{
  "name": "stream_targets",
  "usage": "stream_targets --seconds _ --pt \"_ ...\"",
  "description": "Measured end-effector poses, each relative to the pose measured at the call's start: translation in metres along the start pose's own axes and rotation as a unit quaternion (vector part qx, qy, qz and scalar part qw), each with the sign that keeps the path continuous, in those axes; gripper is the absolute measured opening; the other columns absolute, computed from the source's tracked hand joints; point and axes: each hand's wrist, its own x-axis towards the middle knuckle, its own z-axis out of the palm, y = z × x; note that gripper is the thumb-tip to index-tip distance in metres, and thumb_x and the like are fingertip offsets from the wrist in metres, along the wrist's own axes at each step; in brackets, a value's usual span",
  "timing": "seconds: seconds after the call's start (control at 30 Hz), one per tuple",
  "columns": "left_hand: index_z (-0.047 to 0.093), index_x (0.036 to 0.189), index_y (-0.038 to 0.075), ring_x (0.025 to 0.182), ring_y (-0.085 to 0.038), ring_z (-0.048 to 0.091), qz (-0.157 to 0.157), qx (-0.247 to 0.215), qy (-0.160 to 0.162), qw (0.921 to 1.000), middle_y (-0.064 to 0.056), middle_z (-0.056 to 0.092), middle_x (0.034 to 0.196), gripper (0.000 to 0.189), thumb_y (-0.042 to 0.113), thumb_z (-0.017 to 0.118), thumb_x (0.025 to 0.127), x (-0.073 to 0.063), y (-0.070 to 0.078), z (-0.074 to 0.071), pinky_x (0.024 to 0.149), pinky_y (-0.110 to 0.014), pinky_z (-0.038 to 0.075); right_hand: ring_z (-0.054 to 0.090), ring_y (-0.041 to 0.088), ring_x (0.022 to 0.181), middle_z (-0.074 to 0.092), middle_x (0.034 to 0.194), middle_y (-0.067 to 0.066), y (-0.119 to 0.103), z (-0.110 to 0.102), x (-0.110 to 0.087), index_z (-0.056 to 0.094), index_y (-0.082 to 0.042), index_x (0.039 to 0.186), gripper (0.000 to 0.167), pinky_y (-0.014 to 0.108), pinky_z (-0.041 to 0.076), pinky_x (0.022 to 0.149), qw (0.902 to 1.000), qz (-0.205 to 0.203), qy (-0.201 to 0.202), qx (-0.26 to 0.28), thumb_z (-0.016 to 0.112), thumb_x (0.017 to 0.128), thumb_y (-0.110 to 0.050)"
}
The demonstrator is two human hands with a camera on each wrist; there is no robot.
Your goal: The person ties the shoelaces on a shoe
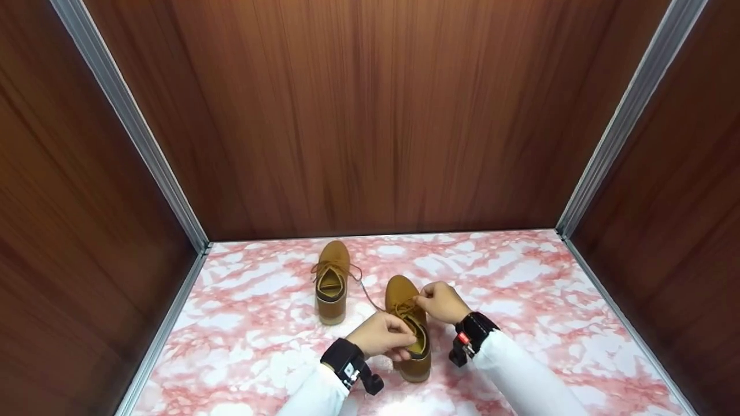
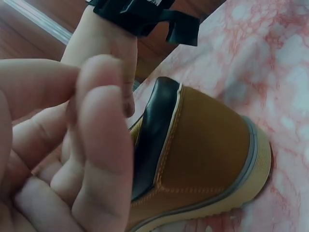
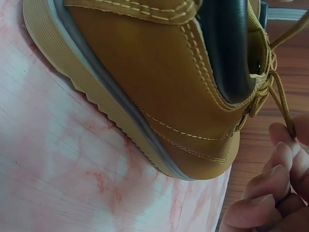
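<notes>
A tan lace-up shoe [image 1: 403,287] stands on the marbled surface, its toe pointing away and its dark padded collar [image 2: 157,130] facing me. My right hand [image 1: 444,303] is at the right of its laces, pinching one shoelace end [image 3: 284,104] between thumb and forefinger. Over the shoe's opening, my left hand [image 1: 383,335] has its thumb and fingertips pressed together. A taut lace strand [image 3: 292,31] runs from the knot toward the left hand's side; the pinched part is hidden behind the fingers. The laces cross in a knot [image 3: 263,92].
A matching tan shoe [image 1: 334,252] stands further back to the left, with loose lace loops. A thin lace strand [image 1: 370,297] lies between the two shoes. Wood-grain panels [image 1: 370,115] with metal corner strips [image 1: 144,138] enclose the pink-and-white surface [image 1: 260,323] on three sides.
</notes>
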Motion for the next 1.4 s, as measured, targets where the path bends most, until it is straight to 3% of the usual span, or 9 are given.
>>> stream_targets --seconds 0.13,0.23,0.33,0.43,0.53,0.63,0.87,1.07,1.4 --pt "0.075 0.114 -0.005 0.067 -0.008 0.074 0.001 -0.021 -0.015 0.9997 -0.021 0.08 0.098 0.022 0.008 0.073 0.096 0.003 -0.003 -0.001 0.063 -0.022 0.062 0.043 0.009 0.057 0.049 0.058 -0.009 0.001 0.0 0.001 0.055 -0.017 0.06 0.038 0.022 0.034 0.055 0.9999 -0.011 -0.002 0.002 0.07 0.095 -0.02" --pt "0.074 0.114 -0.007 0.066 -0.007 0.073 0.004 -0.013 0.008 0.9999 -0.02 0.081 0.098 0.024 0.009 0.072 0.096 0.004 -0.008 -0.005 0.063 -0.022 0.062 0.042 0.008 0.057 0.049 0.06 -0.01 0.002 -0.001 0.001 0.056 -0.018 0.061 0.037 0.021 0.033 0.054 0.9998 -0.015 -0.007 0.008 0.07 0.095 -0.02" --pt "0.074 0.106 -0.006 0.064 -0.007 0.071 0.019 0.009 0.064 0.9977 -0.015 0.08 0.089 0.02 0.01 0.072 0.095 0.006 -0.013 -0.011 0.062 -0.023 0.062 0.041 0.008 0.057 0.047 0.06 -0.01 0.001 -0.002 0.001 0.058 -0.015 0.062 0.036 0.021 0.032 0.054 0.9998 -0.014 -0.011 0.011 0.07 0.095 -0.021" --pt "0.073 0.1 -0.004 0.065 -0.012 0.07 0.049 0.047 0.144 0.9873 -0.011 0.076 0.082 0.015 0.01 0.071 0.095 0.012 -0.017 -0.017 0.061 -0.024 0.061 0.041 0.008 0.058 0.046 0.06 -0.01 0.0 -0.004 0.0 0.062 -0.006 0.064 0.035 0.021 0.032 0.055 0.9997 -0.015 -0.013 0.012 0.07 0.096 -0.021" --pt "0.073 0.106 -0.003 0.07 -0.021 0.072 0.075 0.089 0.216 0.9693 -0.013 0.074 0.092 0.015 0.007 0.07 0.095 0.018 -0.02 -0.02 0.059 -0.023 0.058 0.041 0.009 0.06 0.047 0.06 -0.01 0.0 -0.005 0.0 0.067 0.0 0.069 0.034 0.022 0.033 0.057 0.9997 -0.016 -0.013 0.01 0.069 0.096 -0.02" --pt "0.071 0.12 -0.004 0.074 -0.029 0.074 0.097 0.114 0.248 0.9571 -0.022 0.073 0.109 0.026 0.001 0.068 0.095 0.024 -0.023 -0.022 0.058 -0.021 0.056 0.043 0.009 0.061 0.049 0.061 -0.01 0.0 -0.005 0.001 0.069 0.002 0.072 0.034 0.023 0.035 0.058 0.9997 -0.018 -0.012 0.011 0.07 0.097 -0.021" --pt "0.068 0.132 0.0 0.081 -0.025 0.076 0.118 0.194 0.233 0.9456 -0.019 0.075 0.124 0.036 -0.001 0.059 0.097 0.033 -0.026 -0.019 0.066 -0.023 0.058 0.044 0.005 0.061 0.051 0.065 -0.007 0.001 -0.008 0.001 0.072 0.005 0.081 0.034 0.02 0.036 0.057 0.9955 -0.068 -0.056 0.037 0.066 0.102 -0.022" --pt "0.066 0.136 0.006 0.086 -0.011 0.066 0.105 0.239 0.222 0.9395 -0.011 0.077 0.122 0.05 0.007 0.063 0.086 0.034 -0.025 -0.018 0.082 -0.027 0.054 0.048 0.003 0.059 0.068 0.083 0.017 0.0 -0.012 -0.002 0.078 -0.002 0.102 0.027 0.018 0.041 0.056 0.9866 -0.089 -0.109 0.082 0.061 0.106 -0.022" --pt "0.07 0.128 0.007 0.113 -0.03 0.071 0.1 0.316 0.231 0.915 -0.01 0.076 0.12 0.051 0.038 0.079 0.089 0.038 -0.02 -0.011 0.099 -0.042 0.056 0.057 0.007 0.077 0.073 0.094 0.017 0.017 -0.021 -0.007 0.079 -0.004 0.106 0.023 0.023 0.046 0.069 0.9961 -0.062 -0.045 0.044 0.061 0.105 -0.017"
